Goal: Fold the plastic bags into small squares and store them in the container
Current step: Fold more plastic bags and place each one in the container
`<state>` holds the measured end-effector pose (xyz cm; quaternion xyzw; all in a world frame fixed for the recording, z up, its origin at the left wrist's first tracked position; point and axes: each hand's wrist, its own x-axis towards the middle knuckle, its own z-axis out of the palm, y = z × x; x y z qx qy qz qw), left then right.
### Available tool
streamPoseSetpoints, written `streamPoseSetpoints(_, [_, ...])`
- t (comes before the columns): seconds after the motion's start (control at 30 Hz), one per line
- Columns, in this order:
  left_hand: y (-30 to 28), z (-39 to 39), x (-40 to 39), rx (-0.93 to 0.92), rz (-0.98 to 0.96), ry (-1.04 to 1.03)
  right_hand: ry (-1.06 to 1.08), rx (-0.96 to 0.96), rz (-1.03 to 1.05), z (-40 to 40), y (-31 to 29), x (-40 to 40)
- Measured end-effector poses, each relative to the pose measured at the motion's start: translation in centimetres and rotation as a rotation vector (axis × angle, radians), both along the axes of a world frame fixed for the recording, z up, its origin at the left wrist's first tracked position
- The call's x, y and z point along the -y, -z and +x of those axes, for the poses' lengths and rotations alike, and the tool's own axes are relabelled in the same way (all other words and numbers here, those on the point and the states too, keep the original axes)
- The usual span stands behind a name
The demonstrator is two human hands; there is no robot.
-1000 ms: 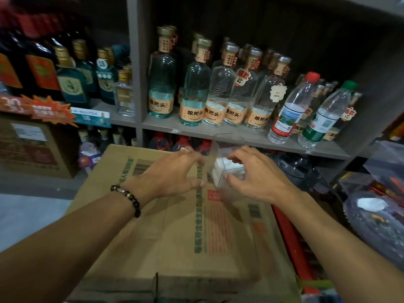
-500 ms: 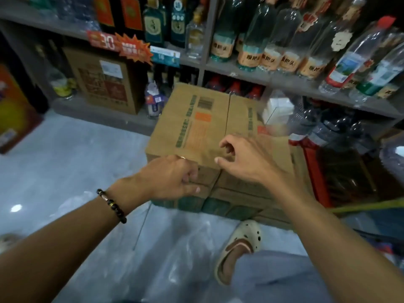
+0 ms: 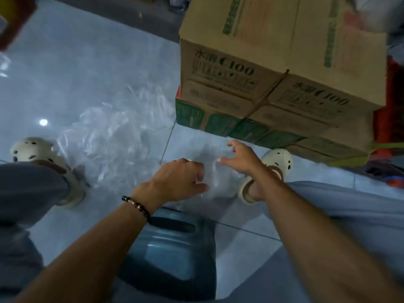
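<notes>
I see two hands low in the middle of the frame. My left hand (image 3: 182, 179) has curled fingers; I cannot tell if its grip holds the thin plastic. My right hand (image 3: 241, 159) has its fingers spread apart, touching a clear plastic bag (image 3: 215, 176). One loose pile of plastic bags (image 3: 113, 136) lies on the floor (image 3: 76, 68) at middle left. Stacked cardboard boxes (image 3: 273, 68) fill the upper right. Two shoes frame the open floor.

- A shop or its stockroom, going by the goods.
- Strapped stack of printed cardboard cartons (image 3: 282, 68) standing on a grey tiled floor (image 3: 91, 62).
- More packaged stock (image 3: 391, 119), red, just beside the cartons.
</notes>
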<state>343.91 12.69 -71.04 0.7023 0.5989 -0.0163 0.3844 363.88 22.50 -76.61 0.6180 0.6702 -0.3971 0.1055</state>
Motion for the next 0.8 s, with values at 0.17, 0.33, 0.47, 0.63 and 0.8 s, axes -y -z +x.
streamPoseSetpoints(0.17, [3.9, 0.2, 0.3, -0.002, -0.089, -0.022, -0.455, 0.151, -0.097, 0.1, 6.5, 1.6])
streamPoseSetpoints(0.33, [6.1, -0.9, 1.5, 0.008, -0.177, -0.092, -0.798, 0.28, -0.047, -2.2, 9.8, 0.9])
streamPoseSetpoints(0.47, [6.5, -2.1, 1.9, -0.003, -0.177, -0.152, -0.796, 0.251, 0.051, -3.7, 10.8, 0.4])
streamPoseSetpoints(0.63, [6.0, -3.1, 1.6, -0.014, -0.14, -0.209, -0.421, -0.001, 0.003, -4.5, 10.1, -0.2])
streamPoseSetpoints(0.8, [4.8, -3.5, 1.0, -0.021, -0.074, -0.25, -0.239, -0.207, 0.034, -4.8, 6.5, -2.2])
